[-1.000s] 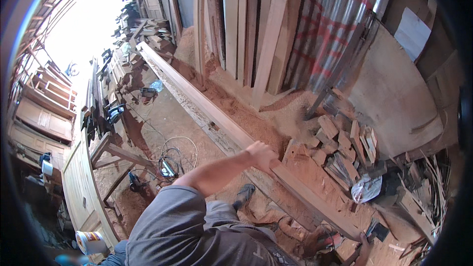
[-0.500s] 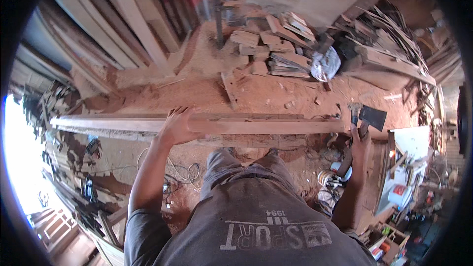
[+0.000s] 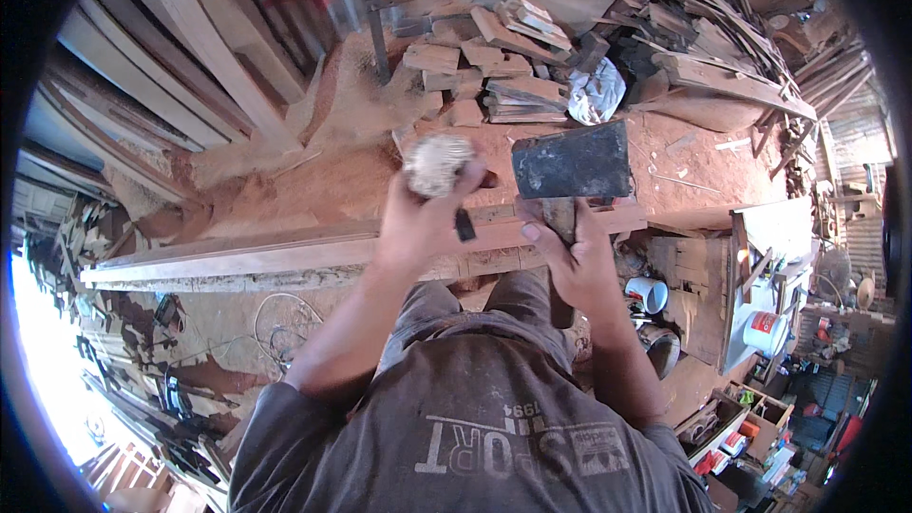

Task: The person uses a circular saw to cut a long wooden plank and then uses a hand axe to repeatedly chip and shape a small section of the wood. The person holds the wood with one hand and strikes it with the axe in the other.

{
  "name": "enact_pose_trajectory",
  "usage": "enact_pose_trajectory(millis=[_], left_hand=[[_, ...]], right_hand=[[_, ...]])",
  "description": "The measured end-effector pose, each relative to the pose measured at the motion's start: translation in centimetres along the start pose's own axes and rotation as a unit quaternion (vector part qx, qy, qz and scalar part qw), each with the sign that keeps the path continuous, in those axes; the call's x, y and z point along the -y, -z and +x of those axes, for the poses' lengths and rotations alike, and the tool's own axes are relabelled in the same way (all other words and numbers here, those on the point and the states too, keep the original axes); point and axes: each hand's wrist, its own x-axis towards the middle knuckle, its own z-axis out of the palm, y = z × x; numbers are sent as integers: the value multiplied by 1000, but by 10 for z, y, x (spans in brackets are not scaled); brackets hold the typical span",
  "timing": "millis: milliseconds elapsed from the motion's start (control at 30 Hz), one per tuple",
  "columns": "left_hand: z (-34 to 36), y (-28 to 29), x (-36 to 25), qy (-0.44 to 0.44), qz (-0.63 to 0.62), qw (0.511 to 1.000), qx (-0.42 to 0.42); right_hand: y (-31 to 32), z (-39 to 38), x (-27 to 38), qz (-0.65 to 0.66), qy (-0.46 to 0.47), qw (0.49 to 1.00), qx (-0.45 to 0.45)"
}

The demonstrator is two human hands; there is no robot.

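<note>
A hatchet is in my right hand [image 3: 572,256], its broad dark head [image 3: 573,160] raised and its wooden handle pointing down toward my lap. My fingers are closed round the handle just below the head. To its left, my left hand [image 3: 413,228] grips a brush with pale bristles [image 3: 439,163] facing up. Motion blurs this hand, and a short black end [image 3: 465,224] shows beneath its fingers. Both hands are over a long squared timber [image 3: 256,256] lying crosswise in front of my legs on a rougher beam [image 3: 351,275].
Several wood offcuts [image 3: 494,62] are heaped beyond the timber, beside a white plastic bag [image 3: 596,92]. Long boards [image 3: 190,47] lean at the far left. On the right are a white bucket [image 3: 648,294], a pale panel [image 3: 774,237] and a crate of small items [image 3: 736,427].
My left hand has left the timber and now holds the brush, which was beside the hatchet in my right hand. The hatchet has come in from the right to the middle.
</note>
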Motion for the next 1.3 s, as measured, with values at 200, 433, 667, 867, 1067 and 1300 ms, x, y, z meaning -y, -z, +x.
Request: enact_pose_trajectory(millis=[200, 433, 667, 867, 1067, 1300], left_hand=[[13, 33, 12, -66, -66, 993, -74], [35, 11, 32, -117, 26, 990, -81], [41, -12, 33, -77, 3, 993, -84], [44, 4, 46, -89, 173, 976, -102], [37, 1, 45, -47, 131, 979, -147], [34, -8, 26, -67, 298, 940, -153]], right_hand=[[53, 28, -38, 55, -63, 986, 147], [107, 86, -80, 30, -109, 953, 282], [121, 130, -88, 114, -130, 908, 382], [109, 155, -101, 60, -129, 892, 430], [88, 159, -104, 69, -111, 886, 445], [78, 173, -81, 46, -99, 869, 483]])
